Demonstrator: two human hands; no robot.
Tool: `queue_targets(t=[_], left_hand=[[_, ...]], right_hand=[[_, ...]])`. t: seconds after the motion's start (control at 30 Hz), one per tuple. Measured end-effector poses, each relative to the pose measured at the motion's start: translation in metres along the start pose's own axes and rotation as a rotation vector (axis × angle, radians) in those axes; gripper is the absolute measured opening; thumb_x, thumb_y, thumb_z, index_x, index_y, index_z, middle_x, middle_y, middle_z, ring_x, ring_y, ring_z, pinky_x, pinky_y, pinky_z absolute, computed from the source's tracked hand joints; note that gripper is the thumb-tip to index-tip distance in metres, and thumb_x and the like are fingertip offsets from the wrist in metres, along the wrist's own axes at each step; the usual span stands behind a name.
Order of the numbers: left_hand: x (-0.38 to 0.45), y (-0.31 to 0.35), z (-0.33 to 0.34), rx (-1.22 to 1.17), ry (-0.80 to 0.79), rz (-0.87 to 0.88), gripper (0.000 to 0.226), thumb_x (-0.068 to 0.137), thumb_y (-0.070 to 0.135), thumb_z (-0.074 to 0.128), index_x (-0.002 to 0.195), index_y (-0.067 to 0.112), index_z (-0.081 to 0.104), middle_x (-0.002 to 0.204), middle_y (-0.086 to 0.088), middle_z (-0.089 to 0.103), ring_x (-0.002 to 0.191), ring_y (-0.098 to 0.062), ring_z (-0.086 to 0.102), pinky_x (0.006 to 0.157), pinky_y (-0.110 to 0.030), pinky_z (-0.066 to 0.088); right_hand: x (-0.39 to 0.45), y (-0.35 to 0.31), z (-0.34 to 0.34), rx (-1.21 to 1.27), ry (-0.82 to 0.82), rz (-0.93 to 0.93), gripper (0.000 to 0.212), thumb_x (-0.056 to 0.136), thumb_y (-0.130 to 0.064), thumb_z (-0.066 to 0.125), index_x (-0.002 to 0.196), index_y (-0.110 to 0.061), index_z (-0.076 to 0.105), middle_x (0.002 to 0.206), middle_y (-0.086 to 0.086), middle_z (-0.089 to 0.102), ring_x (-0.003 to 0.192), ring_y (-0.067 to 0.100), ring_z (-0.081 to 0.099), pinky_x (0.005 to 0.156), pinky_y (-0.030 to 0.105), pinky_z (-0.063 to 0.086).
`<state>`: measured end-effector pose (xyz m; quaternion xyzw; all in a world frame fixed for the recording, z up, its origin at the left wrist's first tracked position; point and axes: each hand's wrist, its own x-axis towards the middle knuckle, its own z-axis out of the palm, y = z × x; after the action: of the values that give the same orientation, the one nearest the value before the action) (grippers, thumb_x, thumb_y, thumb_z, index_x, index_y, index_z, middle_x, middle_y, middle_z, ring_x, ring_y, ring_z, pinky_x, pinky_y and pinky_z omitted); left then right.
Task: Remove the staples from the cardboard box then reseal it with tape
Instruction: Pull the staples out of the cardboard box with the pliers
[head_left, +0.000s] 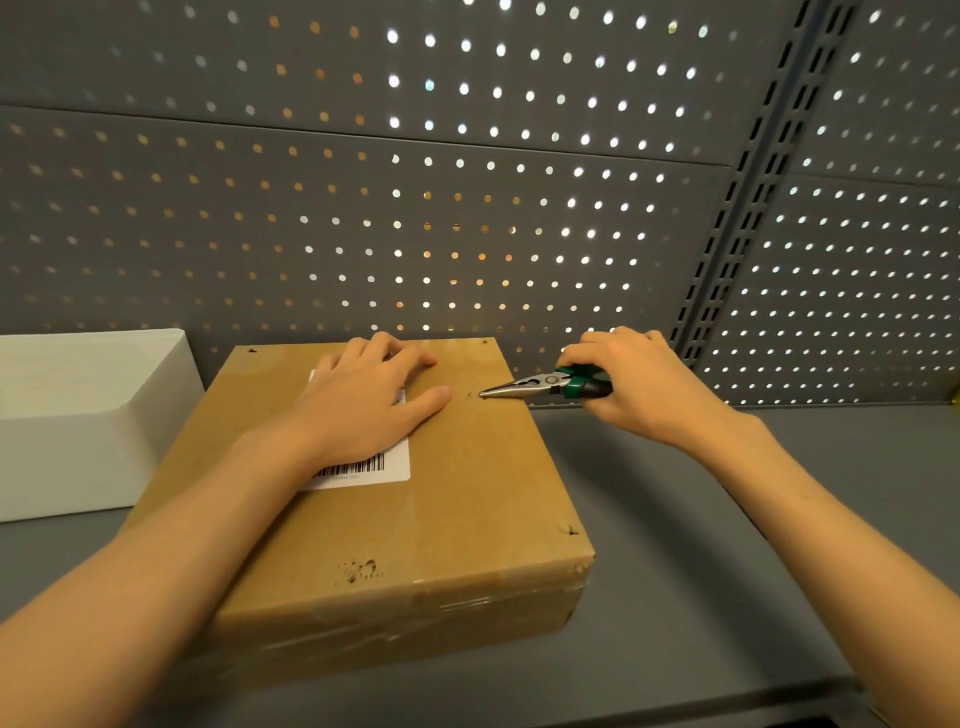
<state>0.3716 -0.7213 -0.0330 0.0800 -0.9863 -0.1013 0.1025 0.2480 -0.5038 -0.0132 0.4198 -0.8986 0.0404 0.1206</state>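
A flat brown cardboard box (452, 499) lies on the grey table, with a white barcode label (374, 470) on its lid. My left hand (363, 400) presses flat on the lid over the label, fingers straight. My right hand (634, 384) grips needle-nose pliers (524, 387) by their green and black handles. The pliers' closed tip touches the lid at a small staple mark (471, 396) near the box's far right edge. Torn puncture marks (358, 569) show near the front edge, and clear tape runs along the front side.
A white bin (78, 415) stands left of the box. A grey perforated panel (467, 208) rises right behind the box, with a slotted upright (737, 208) at the right. Bare grey table (701, 571) extends right of the box.
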Motion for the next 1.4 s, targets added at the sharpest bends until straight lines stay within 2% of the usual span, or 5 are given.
queue_targets(t=[0.17,0.43,0.6,0.83,1.4], left_hand=[[0.001,0.000,0.001,0.005,0.014,0.009,0.049,0.091,0.058,0.031,0.135,0.036,0.036,0.135,0.006,0.037,0.128,-0.015,0.031,0.109,-0.037,0.022],[0.001,-0.001,0.001,-0.003,0.025,0.005,0.068,0.074,0.066,0.018,0.133,0.038,0.038,0.132,0.007,0.038,0.125,-0.014,0.032,0.108,-0.036,0.023],[0.002,-0.002,0.003,-0.005,0.053,0.007,0.049,0.089,0.061,0.034,0.131,0.036,0.040,0.131,0.006,0.040,0.124,-0.015,0.033,0.106,-0.035,0.024],[-0.003,-0.009,-0.029,0.172,0.258,-0.043,0.030,0.089,0.042,0.049,0.107,0.023,0.063,0.113,0.000,0.062,0.106,-0.023,0.054,0.078,-0.031,0.038],[-0.151,-0.135,-0.104,0.340,0.448,-0.423,0.020,0.089,0.030,0.049,0.098,0.020,0.064,0.104,0.003,0.065,0.092,-0.020,0.058,0.064,-0.027,0.034]], right_hand=[[0.000,0.002,0.007,0.065,0.017,0.017,0.028,0.082,-0.011,0.057,0.102,-0.027,0.063,0.086,-0.009,0.051,0.086,0.018,0.046,0.075,0.031,0.028],[0.003,0.002,-0.004,0.113,0.122,0.025,0.023,0.078,-0.011,0.058,0.095,-0.024,0.064,0.081,-0.005,0.054,0.080,0.021,0.047,0.076,0.035,0.037],[0.005,-0.003,-0.007,0.143,0.116,0.050,0.023,0.077,-0.009,0.057,0.094,-0.024,0.063,0.080,-0.005,0.053,0.080,0.022,0.046,0.078,0.036,0.038],[0.012,-0.026,-0.019,0.161,0.152,0.037,0.024,0.079,-0.009,0.057,0.097,-0.023,0.063,0.084,-0.005,0.053,0.082,0.019,0.046,0.079,0.037,0.037],[0.100,-0.208,-0.034,0.089,0.167,-0.282,0.028,0.082,-0.007,0.055,0.107,-0.019,0.061,0.088,-0.003,0.049,0.097,0.028,0.052,0.084,0.041,0.030]])
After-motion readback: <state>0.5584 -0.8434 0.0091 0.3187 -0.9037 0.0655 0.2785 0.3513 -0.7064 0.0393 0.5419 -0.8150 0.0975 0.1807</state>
